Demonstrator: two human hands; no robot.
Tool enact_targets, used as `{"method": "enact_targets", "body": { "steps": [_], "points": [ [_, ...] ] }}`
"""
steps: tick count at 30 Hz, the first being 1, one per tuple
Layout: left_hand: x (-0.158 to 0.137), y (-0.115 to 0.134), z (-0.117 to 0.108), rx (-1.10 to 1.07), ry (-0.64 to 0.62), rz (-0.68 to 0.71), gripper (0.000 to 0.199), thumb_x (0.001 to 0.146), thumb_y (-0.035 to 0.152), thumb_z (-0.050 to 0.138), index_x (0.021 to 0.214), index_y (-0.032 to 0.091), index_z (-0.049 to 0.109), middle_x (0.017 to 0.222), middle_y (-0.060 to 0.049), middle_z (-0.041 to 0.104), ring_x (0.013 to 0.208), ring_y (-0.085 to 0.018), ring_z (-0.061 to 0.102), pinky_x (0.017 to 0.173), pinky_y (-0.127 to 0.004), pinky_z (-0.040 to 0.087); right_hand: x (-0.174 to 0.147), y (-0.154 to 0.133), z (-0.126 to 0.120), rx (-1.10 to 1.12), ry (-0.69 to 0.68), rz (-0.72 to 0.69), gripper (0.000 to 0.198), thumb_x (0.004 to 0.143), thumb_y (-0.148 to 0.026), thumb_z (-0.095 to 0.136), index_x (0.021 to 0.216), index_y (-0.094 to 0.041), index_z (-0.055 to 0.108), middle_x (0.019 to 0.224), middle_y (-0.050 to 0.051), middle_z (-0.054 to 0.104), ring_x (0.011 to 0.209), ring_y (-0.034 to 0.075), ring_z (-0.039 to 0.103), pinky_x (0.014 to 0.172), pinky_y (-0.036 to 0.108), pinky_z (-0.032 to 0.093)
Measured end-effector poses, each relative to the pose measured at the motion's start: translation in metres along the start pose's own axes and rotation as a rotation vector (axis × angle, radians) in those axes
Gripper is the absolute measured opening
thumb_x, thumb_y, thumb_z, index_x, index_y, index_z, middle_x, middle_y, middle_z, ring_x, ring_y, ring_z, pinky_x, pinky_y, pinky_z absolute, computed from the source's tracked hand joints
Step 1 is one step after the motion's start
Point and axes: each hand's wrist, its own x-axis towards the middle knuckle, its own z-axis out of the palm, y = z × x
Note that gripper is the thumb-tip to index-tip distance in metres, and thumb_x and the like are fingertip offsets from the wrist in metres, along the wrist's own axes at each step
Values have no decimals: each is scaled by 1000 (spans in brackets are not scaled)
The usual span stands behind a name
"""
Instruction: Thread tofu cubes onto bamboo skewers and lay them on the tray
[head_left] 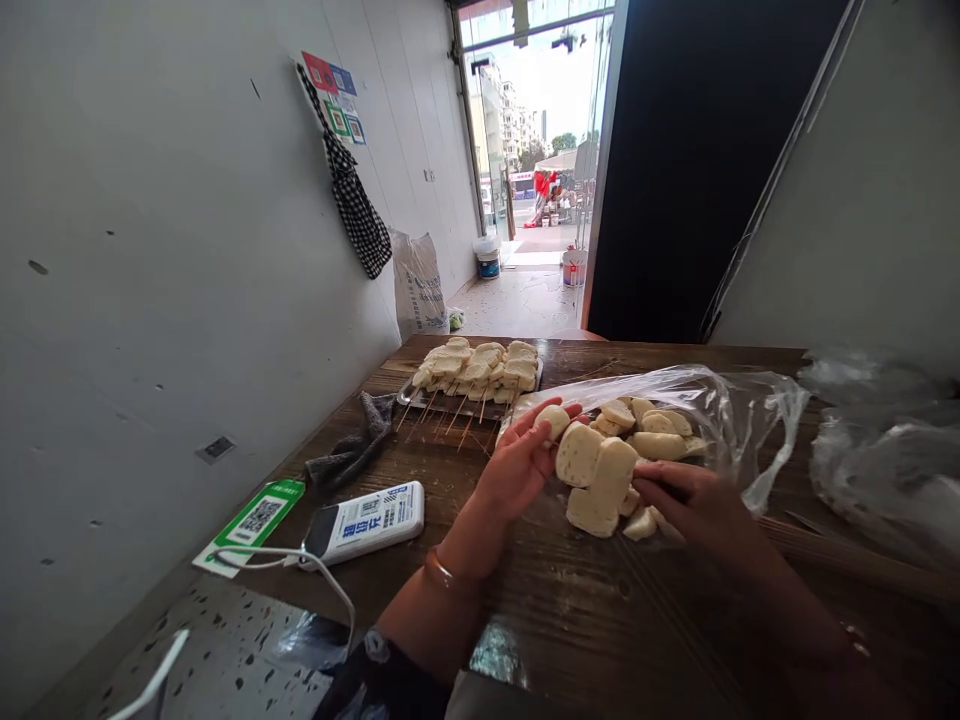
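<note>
My left hand [521, 460] grips a pale slice of steamed bun [555, 420] between thumb and fingers. Right beside it sit two thicker bun slices [596, 480], which seem to be strung together. My right hand [694, 505] lies on the wooden table [600, 620] just right of these slices, its fingers closed near a thin stick; what it holds is unclear. More bun slices [656, 425] spill out of a clear plastic bag [739, 410] behind both hands.
A metal tray [409, 392] at the back holds rows of skewered bun slices [476, 365]. A grey cloth [356, 440], a power bank [367, 520] with cable and a green QR card [255, 520] lie left. More plastic bags [885, 450] lie right.
</note>
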Motion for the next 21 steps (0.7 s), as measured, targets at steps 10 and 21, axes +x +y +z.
{"method": "enact_targets", "body": {
  "steps": [10, 21],
  "points": [
    [4, 1, -9, -78, 46, 92, 27, 86, 21, 61, 110, 11, 61, 122, -17, 65, 109, -25, 65, 105, -41, 42, 0, -3, -2, -5, 32, 52, 30, 80, -44, 59, 86, -22, 78, 87, 6, 78, 78, 25, 72, 76, 36, 57],
    [4, -2, -5, -93, 47, 121, 31, 84, 23, 66, 113, 14, 61, 127, -15, 63, 114, -25, 62, 104, -39, 44, 0, -4, -1, 21, 40, 118, 32, 79, -46, 61, 87, -22, 79, 90, 6, 77, 81, 27, 72, 77, 37, 57]
  ]
}}
